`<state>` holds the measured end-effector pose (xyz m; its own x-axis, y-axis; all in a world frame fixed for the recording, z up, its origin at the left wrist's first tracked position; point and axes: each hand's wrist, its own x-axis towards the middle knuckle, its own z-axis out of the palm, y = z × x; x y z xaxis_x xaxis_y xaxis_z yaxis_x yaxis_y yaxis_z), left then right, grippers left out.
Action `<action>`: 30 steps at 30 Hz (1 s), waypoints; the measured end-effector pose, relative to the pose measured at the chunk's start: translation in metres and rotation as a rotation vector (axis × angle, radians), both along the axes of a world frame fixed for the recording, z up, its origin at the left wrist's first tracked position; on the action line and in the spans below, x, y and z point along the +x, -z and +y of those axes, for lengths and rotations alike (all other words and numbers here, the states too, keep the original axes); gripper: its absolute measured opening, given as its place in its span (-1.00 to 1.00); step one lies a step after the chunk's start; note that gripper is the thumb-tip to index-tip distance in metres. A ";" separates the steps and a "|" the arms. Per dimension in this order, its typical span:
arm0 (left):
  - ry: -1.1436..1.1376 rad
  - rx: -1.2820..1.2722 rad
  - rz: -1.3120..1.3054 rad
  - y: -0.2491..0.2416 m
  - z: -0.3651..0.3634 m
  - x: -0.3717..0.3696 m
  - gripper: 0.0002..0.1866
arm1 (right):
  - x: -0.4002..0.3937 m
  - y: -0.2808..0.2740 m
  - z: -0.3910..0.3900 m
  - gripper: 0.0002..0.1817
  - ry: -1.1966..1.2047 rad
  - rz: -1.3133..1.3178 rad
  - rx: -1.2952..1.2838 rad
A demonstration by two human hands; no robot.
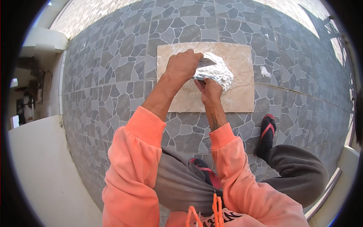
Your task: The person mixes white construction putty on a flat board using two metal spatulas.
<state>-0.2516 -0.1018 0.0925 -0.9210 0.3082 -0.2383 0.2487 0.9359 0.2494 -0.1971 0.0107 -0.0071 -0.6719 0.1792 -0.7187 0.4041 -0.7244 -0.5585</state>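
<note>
I'm holding both arms out in front and below me, my left forearm (163, 94) slanting inward and my right forearm (215, 113) standing nearly straight ahead. My left hand (184, 65) is sitting a little farther forward, its back facing up and its fingers curling inward in a closed grip. Just beside it, nearer my body, my right hand (211, 90) is gripping too, its fingers partly hidden.

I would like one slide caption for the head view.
Left hand and right hand hold flat blades at a white mound on a beige tile.
</note>
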 end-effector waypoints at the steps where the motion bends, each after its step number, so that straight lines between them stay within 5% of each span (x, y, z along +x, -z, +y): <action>1: 0.013 0.017 -0.010 0.001 0.004 -0.001 -0.68 | -0.002 -0.001 0.006 -0.75 -0.054 0.011 0.027; 8: 0.143 0.039 -0.079 0.018 0.038 -0.012 -0.73 | -0.006 -0.013 0.029 -0.81 -0.318 0.173 0.239; 17: 0.085 0.038 -0.103 0.028 0.058 -0.018 -0.72 | 0.018 -0.052 0.064 -0.77 -0.422 0.050 0.248; 30: 0.052 0.032 -0.003 0.016 0.063 -0.026 -0.69 | 0.092 0.026 0.155 -0.74 -0.516 -0.323 0.273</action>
